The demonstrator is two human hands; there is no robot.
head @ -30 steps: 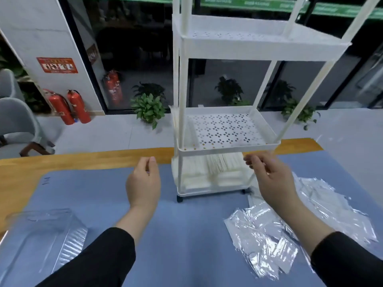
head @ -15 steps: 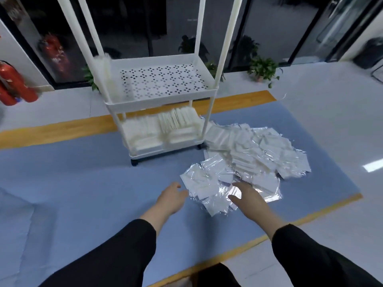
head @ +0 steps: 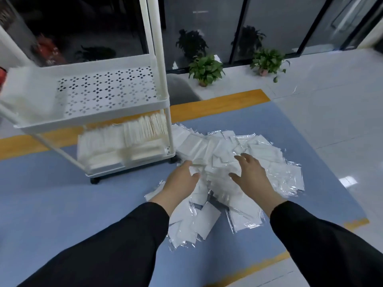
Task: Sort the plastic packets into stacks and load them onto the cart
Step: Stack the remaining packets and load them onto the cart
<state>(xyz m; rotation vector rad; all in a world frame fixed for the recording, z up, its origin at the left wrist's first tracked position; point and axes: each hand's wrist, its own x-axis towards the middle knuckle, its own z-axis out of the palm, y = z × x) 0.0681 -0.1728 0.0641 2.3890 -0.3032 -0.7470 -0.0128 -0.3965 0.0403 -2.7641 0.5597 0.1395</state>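
Observation:
A loose heap of clear plastic packets (head: 226, 154) with white contents lies on the blue mat, right of the white cart (head: 116, 112). My left hand (head: 182, 179) reaches over the heap's left side with fingers spread. My right hand (head: 251, 175) hovers over its middle, fingers spread and relaxed, holding nothing. The cart's bottom shelf holds rows of stacked packets (head: 124, 139). Its middle perforated shelf has a blurred stack (head: 31, 94) at the left end.
The blue mat (head: 62, 204) covers a wooden table with an orange edge (head: 217, 104). Potted plants (head: 205, 69) stand on the floor beyond, by dark glass walls. The table's right edge drops to a pale tiled floor.
The view swung down and right toward the packet heap. Both hands moved from near the cart forward onto the heap, now further into its middle.

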